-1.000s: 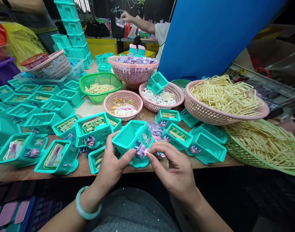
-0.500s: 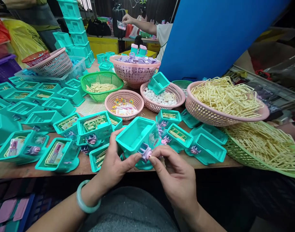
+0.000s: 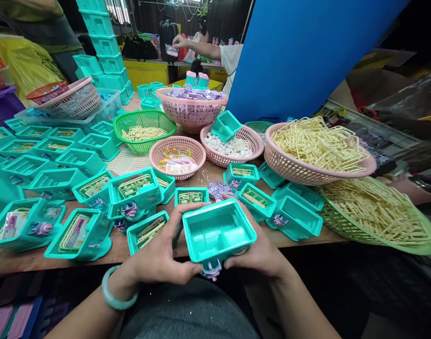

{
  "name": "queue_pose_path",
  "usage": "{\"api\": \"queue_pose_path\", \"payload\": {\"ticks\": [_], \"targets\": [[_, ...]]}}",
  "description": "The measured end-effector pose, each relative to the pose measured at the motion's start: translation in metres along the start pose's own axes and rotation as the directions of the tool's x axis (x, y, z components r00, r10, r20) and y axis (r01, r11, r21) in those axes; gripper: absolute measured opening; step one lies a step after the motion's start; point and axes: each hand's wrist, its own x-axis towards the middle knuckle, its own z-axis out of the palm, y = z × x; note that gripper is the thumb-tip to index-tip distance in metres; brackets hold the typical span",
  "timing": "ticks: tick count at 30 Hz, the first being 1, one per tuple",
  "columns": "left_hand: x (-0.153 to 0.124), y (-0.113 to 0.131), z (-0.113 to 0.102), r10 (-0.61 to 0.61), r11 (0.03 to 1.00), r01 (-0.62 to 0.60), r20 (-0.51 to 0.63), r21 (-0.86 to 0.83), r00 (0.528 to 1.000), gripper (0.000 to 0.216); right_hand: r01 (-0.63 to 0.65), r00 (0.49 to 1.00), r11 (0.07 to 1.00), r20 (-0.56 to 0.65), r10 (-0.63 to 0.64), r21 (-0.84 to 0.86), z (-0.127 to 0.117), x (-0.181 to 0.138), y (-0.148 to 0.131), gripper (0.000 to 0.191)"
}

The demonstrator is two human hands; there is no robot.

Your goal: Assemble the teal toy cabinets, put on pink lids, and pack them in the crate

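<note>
At far left, one crinkled yellow plastic bag [image 3: 27, 61] stands near two lattice-walled baskets: a small red basket [image 3: 48, 94] inside a larger pale-pink basket [image 3: 77, 101]. Beside these rises one tower of teal boxes [image 3: 106, 47]. Below, rows of smooth, rectangular, open-topped teal boxes crowd the brown surface [image 3: 119, 249]; the front two, a left front box [image 3: 12, 221] and a second front box [image 3: 76, 233], each contain thin cream frames and a printed card.

One round green basket [image 3: 145, 147] contains small cream pieces. The left hand [image 3: 162, 256], wearing one smooth pale-green bangle [image 3: 118, 288], has its fingers spread to the box's width, curled round the left wall of one glossy teal box [image 3: 219, 230], held level just over the near edge. One lilac clip [image 3: 211, 269] with a pink knob projects from its front. The right hand [image 3: 261, 252] grips the right wall likewise, thumb near the clip.

Behind are three perforated pink baskets: one of printed cards [image 3: 176, 175], one of lilac clips [image 3: 190, 113], one of white lumps [image 3: 219, 157] with one teal box [image 3: 227, 126] tilted in it. Rightward, one wide pink basket [image 3: 296, 167] and one shallow light-green basket [image 3: 356, 240] brim with bent, rod-like cream frames.
</note>
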Motion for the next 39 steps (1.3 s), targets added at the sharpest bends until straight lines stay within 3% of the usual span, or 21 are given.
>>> {"api": "queue_pose_path", "payload": {"ticks": [2,7,9,11,14,16,18,19,22,23,26,29,34,39], "targets": [[-0.001,0.0,-0.001,0.001,1.0,0.0,0.047,-0.02,0.999,0.099,0.05,0.998,0.998,-0.036,-0.051,-0.049,0.001,-0.004,0.003,0.124],[-0.002,0.005,0.014,-0.11,0.916,0.104,0.006,-0.387,0.994,0.085,-0.001,0.986,0.999,-0.168,-0.005,-0.035,0.007,-0.013,0.01,0.122],[-0.004,0.01,0.019,-0.131,0.879,0.118,0.004,-0.462,0.991,0.086,0.005,0.983,0.999,-0.182,-0.011,-0.035,0.009,-0.015,0.014,0.116],[-0.006,0.02,0.017,-0.128,0.885,0.103,-0.025,-0.455,0.991,0.087,0.043,0.988,0.999,-0.149,-0.046,-0.023,0.012,-0.01,0.016,0.105],[-0.014,0.043,0.0,-0.109,0.963,0.072,-0.13,-0.26,0.986,0.086,0.079,0.991,0.996,-0.105,-0.082,-0.032,0.023,0.011,0.006,0.091],[-0.024,0.063,-0.02,-0.072,0.995,0.053,-0.24,-0.085,0.968,0.087,0.132,0.989,0.987,-0.057,-0.138,-0.089,0.036,0.029,-0.01,0.093],[-0.033,0.082,-0.049,0.007,0.998,0.018,-0.401,0.059,0.916,0.085,0.242,0.968,0.952,-0.012,-0.249,-0.186,0.049,0.047,-0.026,0.099],[-0.037,0.09,-0.067,0.062,0.992,0.0,-0.493,0.125,0.868,0.083,0.297,0.952,0.923,0.0,-0.306,-0.245,0.054,0.055,-0.032,0.101],[-0.035,0.104,-0.14,0.224,0.952,0.008,-0.712,0.307,0.666,0.079,0.352,0.925,0.845,0.011,-0.38,-0.402,0.065,0.073,-0.037,0.095],[-0.031,0.104,-0.168,0.22,0.946,0.048,-0.743,0.32,0.632,0.082,0.344,0.928,0.835,0.018,-0.372,-0.43,0.066,0.077,-0.035,0.092],[-0.012,0.088,-0.24,0.06,0.915,0.263,-0.748,0.305,0.661,0.083,0.286,0.949,0.836,0.018,-0.315,-0.468,0.069,0.081,-0.024,0.083],[0.01,0.061,-0.283,-0.117,0.885,0.397,-0.71,0.242,0.694,0.074,0.255,0.96,0.824,0.027,-0.28,-0.506,0.069,0.082,-0.013,0.079],[0.04,0.032,-0.307,-0.33,0.851,0.507,-0.611,0.138,0.72,0.056,0.24,0.964,0.778,0.051,-0.26,-0.581,0.055,0.083,0.0,0.077],[0.055,0.039,-0.307,-0.346,0.853,0.503,-0.569,0.14,0.746,0.054,0.233,0.963,0.771,0.028,-0.269,-0.592,0.049,0.086,0.003,0.07]]}}
